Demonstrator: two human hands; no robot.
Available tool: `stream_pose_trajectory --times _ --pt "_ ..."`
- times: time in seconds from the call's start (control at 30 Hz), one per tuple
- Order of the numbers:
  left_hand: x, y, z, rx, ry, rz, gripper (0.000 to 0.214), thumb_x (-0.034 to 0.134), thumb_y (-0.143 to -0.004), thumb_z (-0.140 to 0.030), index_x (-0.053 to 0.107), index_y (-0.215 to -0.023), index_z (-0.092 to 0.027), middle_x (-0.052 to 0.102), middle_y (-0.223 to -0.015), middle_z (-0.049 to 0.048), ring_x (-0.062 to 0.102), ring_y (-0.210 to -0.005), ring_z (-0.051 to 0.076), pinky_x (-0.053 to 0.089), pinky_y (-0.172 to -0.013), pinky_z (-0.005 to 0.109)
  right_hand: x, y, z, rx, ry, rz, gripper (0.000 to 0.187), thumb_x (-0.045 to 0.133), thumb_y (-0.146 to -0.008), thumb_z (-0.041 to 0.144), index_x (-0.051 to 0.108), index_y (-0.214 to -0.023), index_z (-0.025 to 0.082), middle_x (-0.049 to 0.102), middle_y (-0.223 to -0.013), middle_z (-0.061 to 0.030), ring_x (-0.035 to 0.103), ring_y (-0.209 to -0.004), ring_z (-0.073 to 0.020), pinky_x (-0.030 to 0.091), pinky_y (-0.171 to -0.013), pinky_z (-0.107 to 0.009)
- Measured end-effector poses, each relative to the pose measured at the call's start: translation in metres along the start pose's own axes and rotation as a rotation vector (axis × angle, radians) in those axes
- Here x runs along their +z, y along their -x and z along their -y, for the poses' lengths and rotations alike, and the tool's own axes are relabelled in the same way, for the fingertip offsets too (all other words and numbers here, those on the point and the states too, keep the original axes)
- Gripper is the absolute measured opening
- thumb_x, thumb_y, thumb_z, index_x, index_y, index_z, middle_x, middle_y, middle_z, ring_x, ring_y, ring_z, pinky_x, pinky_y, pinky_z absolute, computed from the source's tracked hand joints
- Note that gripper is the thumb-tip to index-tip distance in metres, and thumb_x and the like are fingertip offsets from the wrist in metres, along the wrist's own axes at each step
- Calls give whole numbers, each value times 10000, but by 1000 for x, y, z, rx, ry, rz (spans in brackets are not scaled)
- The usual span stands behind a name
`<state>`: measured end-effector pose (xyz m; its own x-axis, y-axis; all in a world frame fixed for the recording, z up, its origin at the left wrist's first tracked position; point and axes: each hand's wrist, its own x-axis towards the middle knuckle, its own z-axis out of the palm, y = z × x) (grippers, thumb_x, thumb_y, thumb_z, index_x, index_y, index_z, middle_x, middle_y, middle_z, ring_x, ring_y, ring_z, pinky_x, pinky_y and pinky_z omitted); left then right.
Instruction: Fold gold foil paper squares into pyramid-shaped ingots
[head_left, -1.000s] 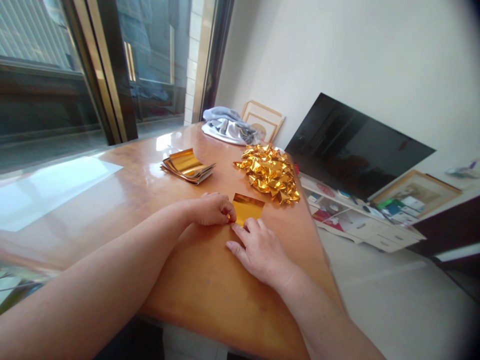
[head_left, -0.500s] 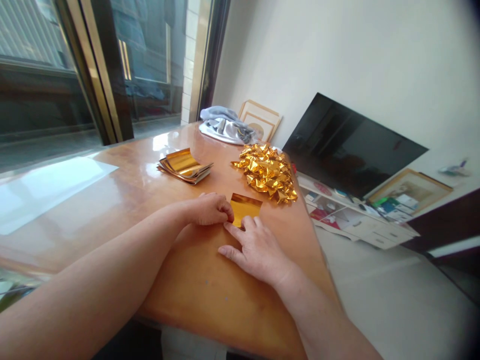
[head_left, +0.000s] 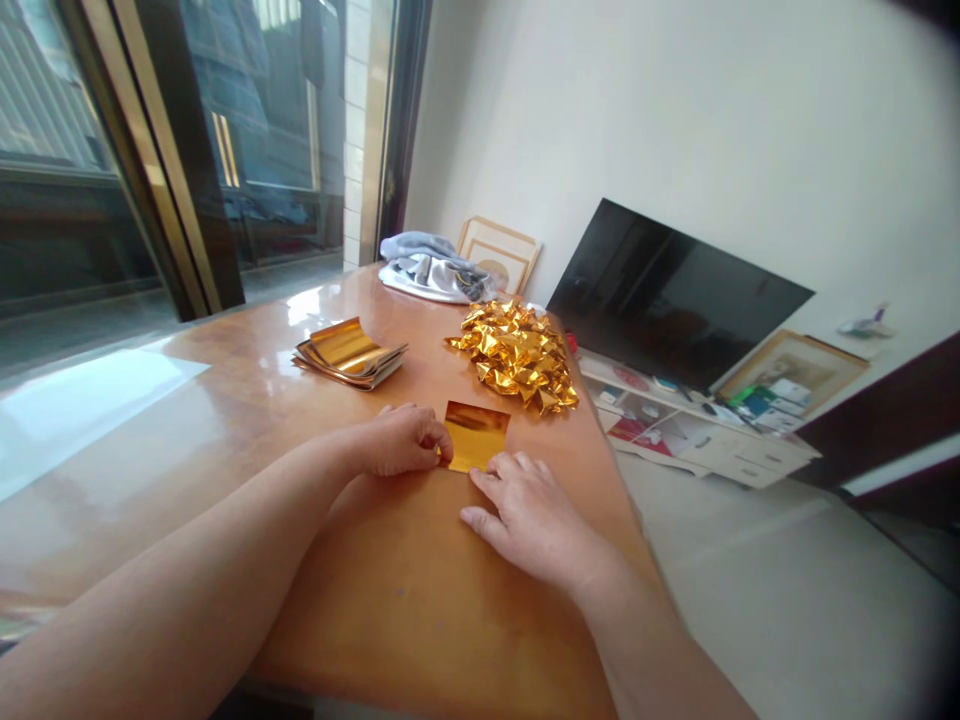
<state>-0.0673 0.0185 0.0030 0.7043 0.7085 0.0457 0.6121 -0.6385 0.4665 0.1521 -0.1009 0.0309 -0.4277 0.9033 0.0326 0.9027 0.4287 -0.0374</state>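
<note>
A square of gold foil paper (head_left: 477, 436) lies flat on the wooden table in front of me. At its lower left corner, my left hand (head_left: 409, 440) is closed with the fingertips in a pinch on the edge. My right hand (head_left: 529, 510) lies over the lower right corner, thumb apart and fingers stretched out on the paper's near edge. A stack of gold foil paper (head_left: 349, 353) sits beyond my left hand. Past the sheet, to the right, rises a pile of folded gold foil pieces (head_left: 521, 355).
A white sheet (head_left: 90, 410) covers part of the table (head_left: 420, 610) at left. Grey-blue cloth items (head_left: 431, 268) lie at the far end. The table's right edge runs close by my right forearm. Beyond stand a television (head_left: 675, 295) and a white cabinet (head_left: 720, 450).
My right hand has slid along the near edge of the paper to the right, away from my left hand. More of the sheet shows between them. The whole view has shifted slightly.
</note>
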Motion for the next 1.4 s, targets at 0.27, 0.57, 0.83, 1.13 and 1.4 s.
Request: stream_pose_trajectory --times 0.27,0.57,0.83,1.13,1.4 --pt "1 0 6 25 -21 -8 233 608 -805 -221 785 -909 -332 678 -918 -8 600 -895 203 399 -859 301 -9 7 -16 70 46 37 352 539 -965 508 751 -1075 249 649 -1059 -107 539 -1022 -281 365 -881 -405" --pt "1 0 5 9 -79 5 261 587 -819 -221 783 -935 -348 679 -963 -8 606 -962 215 410 -856 297 -15 9 -21 120 46 53 375 522 -955 524 773 -969 246 663 -990 -96 555 -1011 -277 357 -874 -399" --pt "0 2 -3 10 -111 -12 306 557 -813 -175 784 -947 -330 672 -957 20 602 -947 215 428 -860 301 -7 -1 -35 231 9 -29 251 512 -957 316 728 -874 220 687 -937 -67 599 -940 -221 371 -830 -341" --pt "1 6 -14 43 -146 -72 214 571 -831 -212 761 -891 -292 656 -925 31 575 -924 224 394 -840 343 21 -14 -46 84 -127 -155 241 632 -915 269 689 -1149 247 659 -1091 -58 577 -1065 -214 400 -935 -327" --pt "5 4 -18 71 -212 -140 170 725 -787 -400 732 -911 -283 641 -989 34 544 -988 261 350 -828 353 27 -22 -52 76 -107 -138 226 508 -1009 286 720 -958 227 674 -965 -51 595 -957 -192 409 -868 -310"
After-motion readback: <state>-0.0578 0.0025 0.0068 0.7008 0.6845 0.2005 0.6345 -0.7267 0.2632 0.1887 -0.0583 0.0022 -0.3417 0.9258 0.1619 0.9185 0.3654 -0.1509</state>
